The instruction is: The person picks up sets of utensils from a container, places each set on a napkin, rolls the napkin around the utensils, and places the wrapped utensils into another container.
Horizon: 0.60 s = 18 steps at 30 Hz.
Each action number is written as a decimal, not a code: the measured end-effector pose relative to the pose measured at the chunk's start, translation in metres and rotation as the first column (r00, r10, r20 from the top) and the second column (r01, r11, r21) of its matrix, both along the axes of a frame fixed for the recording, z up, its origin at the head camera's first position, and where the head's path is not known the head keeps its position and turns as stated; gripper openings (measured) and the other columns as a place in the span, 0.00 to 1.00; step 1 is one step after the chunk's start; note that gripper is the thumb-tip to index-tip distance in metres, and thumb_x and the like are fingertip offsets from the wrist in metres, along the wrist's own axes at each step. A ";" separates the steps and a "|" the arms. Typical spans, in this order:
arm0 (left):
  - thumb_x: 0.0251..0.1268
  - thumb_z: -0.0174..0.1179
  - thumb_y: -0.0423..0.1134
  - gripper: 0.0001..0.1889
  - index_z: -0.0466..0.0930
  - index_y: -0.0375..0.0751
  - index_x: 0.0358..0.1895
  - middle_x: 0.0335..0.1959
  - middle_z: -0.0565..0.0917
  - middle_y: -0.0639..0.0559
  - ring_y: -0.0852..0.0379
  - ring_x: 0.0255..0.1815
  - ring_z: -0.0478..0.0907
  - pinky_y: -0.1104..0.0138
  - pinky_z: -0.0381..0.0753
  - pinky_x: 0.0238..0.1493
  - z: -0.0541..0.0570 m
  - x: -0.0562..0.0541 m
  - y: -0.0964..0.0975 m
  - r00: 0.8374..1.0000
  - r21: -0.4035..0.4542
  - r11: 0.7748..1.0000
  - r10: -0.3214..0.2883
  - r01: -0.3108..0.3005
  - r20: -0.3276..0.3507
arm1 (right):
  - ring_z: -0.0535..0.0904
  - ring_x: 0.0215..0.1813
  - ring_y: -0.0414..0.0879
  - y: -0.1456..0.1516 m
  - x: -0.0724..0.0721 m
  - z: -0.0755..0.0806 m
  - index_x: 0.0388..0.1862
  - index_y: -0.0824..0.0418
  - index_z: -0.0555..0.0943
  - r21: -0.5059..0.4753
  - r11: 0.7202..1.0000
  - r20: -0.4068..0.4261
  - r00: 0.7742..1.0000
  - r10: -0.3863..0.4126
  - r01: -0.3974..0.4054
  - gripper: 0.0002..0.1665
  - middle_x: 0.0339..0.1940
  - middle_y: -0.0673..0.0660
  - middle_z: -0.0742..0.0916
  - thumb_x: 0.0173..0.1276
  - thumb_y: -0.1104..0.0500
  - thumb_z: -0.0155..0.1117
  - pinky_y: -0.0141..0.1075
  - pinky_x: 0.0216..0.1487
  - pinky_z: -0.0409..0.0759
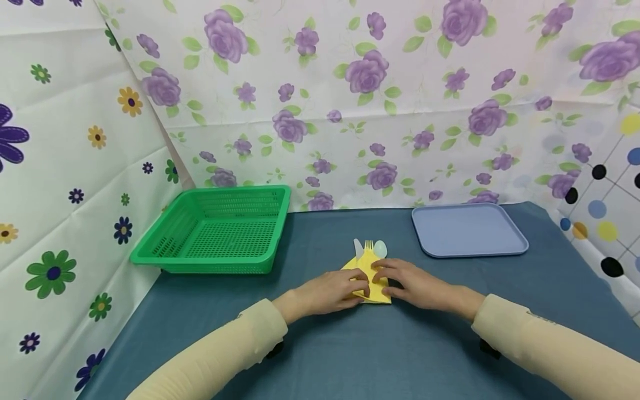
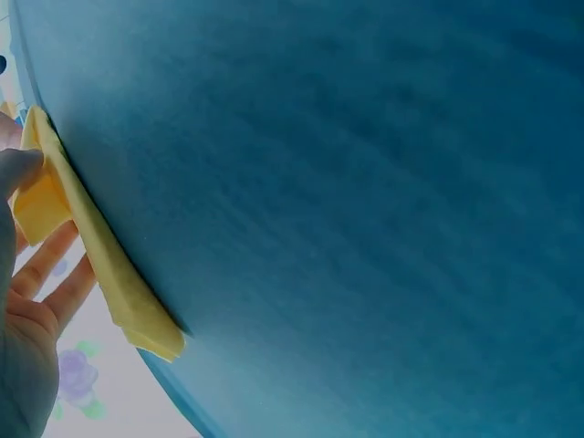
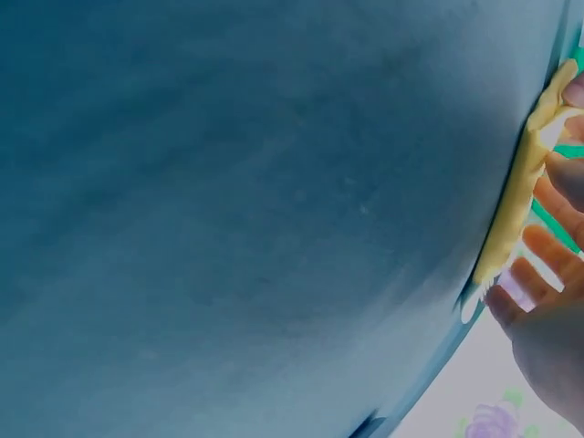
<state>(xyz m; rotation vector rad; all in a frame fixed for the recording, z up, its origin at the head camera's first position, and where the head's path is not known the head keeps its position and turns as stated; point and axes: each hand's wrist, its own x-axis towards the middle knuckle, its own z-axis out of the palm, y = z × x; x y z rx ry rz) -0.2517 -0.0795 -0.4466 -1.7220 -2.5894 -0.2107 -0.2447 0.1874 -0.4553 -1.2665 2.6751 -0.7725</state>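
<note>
- Near the frame's centre, the left hand (image 1: 334, 290) is being held curled, a folded yellow napkin (image 1: 377, 292) being pinched at its left side.
- The right hand (image 1: 417, 283) is being held with fingers loosely bent, the napkin's right side being touched.
- A flat pale knife (image 1: 358, 248), tined yellow fork (image 1: 369, 245) and oval pale-green spoon (image 1: 380, 248) are being partly covered.

A makeshift tabletop booth, the room beyond hidden, marked out by a dark-blue cloth-covered table (image 1: 380, 355), a white sheet printed with purple roses (image 1: 360, 116) hanging behind it, a white sheet with multicoloured flowers (image 1: 60, 183) on the left side, a white sheet with coloured dots (image 1: 607, 214) on the right
</note>
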 end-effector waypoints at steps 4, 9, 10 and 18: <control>0.78 0.63 0.43 0.04 0.82 0.52 0.49 0.59 0.80 0.54 0.60 0.51 0.79 0.72 0.81 0.52 -0.003 -0.001 -0.001 1.000 0.012 1.000 -0.002 0.002 0.023 | 0.66 0.78 0.63 -0.001 -0.006 0.003 0.61 0.58 0.79 0.006 1.000 0.070 0.998 0.000 0.000 0.17 0.76 0.63 0.74 0.78 0.55 0.66 0.62 0.73 0.68; 0.78 0.63 0.41 0.02 0.82 0.51 0.47 0.59 0.80 0.53 0.60 0.52 0.80 0.74 0.80 0.53 -0.004 -0.002 -0.002 0.999 0.031 0.999 -0.011 0.009 0.044 | 0.64 0.80 0.59 0.000 -0.010 0.005 0.76 0.59 0.71 0.044 0.999 0.177 0.984 -0.022 0.015 0.32 0.79 0.59 0.71 0.79 0.53 0.65 0.59 0.75 0.68; 0.78 0.63 0.41 0.02 0.82 0.51 0.47 0.59 0.80 0.52 0.60 0.52 0.80 0.74 0.80 0.53 -0.004 -0.003 -0.003 0.999 0.035 0.999 -0.012 0.010 0.050 | 0.63 0.80 0.59 0.000 -0.010 0.005 0.78 0.59 0.69 0.049 0.999 0.186 0.982 -0.021 0.012 0.33 0.80 0.58 0.70 0.79 0.52 0.65 0.59 0.75 0.68; 0.83 0.56 0.46 0.09 0.84 0.51 0.53 0.63 0.79 0.53 0.59 0.59 0.78 0.69 0.79 0.61 -0.002 -0.004 -0.007 0.995 0.011 1.000 0.020 -0.021 0.093 | 0.61 0.82 0.59 0.000 -0.011 0.007 0.77 0.59 0.71 0.062 0.998 0.181 0.983 -0.003 -0.008 0.32 0.82 0.58 0.67 0.79 0.53 0.65 0.59 0.75 0.67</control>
